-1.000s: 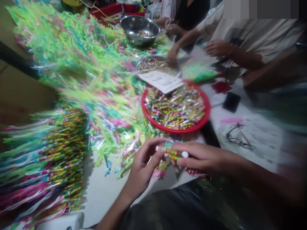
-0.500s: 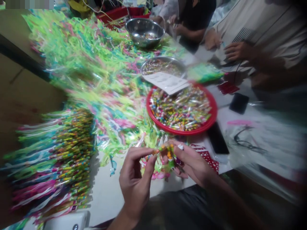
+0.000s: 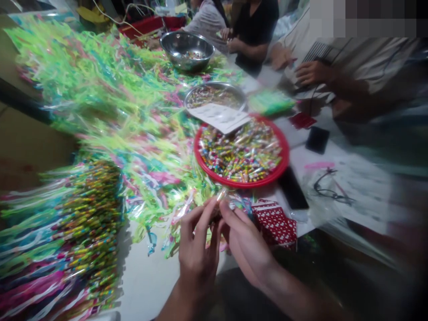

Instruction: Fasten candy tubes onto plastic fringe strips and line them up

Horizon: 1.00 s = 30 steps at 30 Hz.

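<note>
My left hand [image 3: 199, 245] and my right hand [image 3: 245, 243] are closed together over the near table edge, fingertips meeting. Between them they pinch a small bead strand [image 3: 216, 213], mostly hidden by the fingers, with a shiny clear bit showing above. Just beyond my hands stands a red basin [image 3: 240, 183] filled with many small multicoloured bead pieces. Left of my hands is a stack of beaded strands [image 3: 93, 223] with coloured ribbon tails fanning leftward.
A heap of neon ribbon strips [image 3: 110, 98] covers the left and middle. Steel bowls [image 3: 187, 49] and a white card [image 3: 219, 117] lie beyond. A dark phone [image 3: 294, 189], red patterned packets [image 3: 274, 223] and eyeglasses [image 3: 329, 189] are to the right. Other people's hands [image 3: 312, 73] work across the table.
My hands have come together, the left moving right towards the right hand. The orange and green beads that showed between them are now mostly covered. The view has shifted slightly right.
</note>
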{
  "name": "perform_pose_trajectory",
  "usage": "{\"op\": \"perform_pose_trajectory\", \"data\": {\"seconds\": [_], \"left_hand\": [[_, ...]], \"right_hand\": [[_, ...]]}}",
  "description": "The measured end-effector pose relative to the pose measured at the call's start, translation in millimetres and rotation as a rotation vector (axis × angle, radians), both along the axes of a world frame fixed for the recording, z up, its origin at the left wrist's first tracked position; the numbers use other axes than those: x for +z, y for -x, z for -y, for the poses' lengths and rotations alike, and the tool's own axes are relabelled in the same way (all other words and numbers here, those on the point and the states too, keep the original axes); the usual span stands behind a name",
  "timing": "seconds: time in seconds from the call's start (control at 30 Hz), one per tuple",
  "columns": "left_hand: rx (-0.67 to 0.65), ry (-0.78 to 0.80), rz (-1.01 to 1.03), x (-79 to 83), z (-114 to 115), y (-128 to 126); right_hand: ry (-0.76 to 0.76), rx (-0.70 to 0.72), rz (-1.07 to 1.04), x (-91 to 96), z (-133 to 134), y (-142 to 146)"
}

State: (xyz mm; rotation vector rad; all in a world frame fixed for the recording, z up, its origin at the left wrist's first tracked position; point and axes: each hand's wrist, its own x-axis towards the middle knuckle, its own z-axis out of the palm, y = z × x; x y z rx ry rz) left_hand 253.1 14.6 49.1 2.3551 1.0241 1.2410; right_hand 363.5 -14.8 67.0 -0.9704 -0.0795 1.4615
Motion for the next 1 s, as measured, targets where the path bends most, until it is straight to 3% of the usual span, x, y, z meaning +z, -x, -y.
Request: {"op": "perform_pose_trajectory", "data": {"seconds": [0.1,0.27,0.47,0.57,0.63,0.7,0.8,0.9,1.0], "left_hand": [[-0.02,0.082,0.037,-0.4,0,4],[-0.119,0.471,0.194,5.4,-6,18],[-0.568,0.705,-0.044,9.7,-28,47],[-0.777,0.865,-0.182,12.9,-29,49],[-0.846,0.941,-0.236,16.1,-26,48],[-0.845,0.934,-0.257,18.6,-22,47],[-0.767,0.785,-0.267,13.4,-13,49],[-0.669,0.646,-0.213,-8.1,-1,54],[-0.439,0.554,-0.157,-37.4,9,65]], "right_hand": [[-0.078,0.067,0.083,-7.4,5,3],[-0.168,0.241,0.058,-19.2,14,-24],[-0.125,0.664,-0.263,-27.8,20,-81],[-0.038,0.861,-0.339,-47.2,25,-81],[-0.016,0.951,-0.403,-62.8,30,-73],[0.001,0.989,-0.494,-75.2,35,-64],[0.062,0.907,-0.574,-85.6,38,-50],[0.05,0.839,-0.549,-91.1,35,-36],[-0.018,0.807,-0.417,-92.9,28,-27]]}}
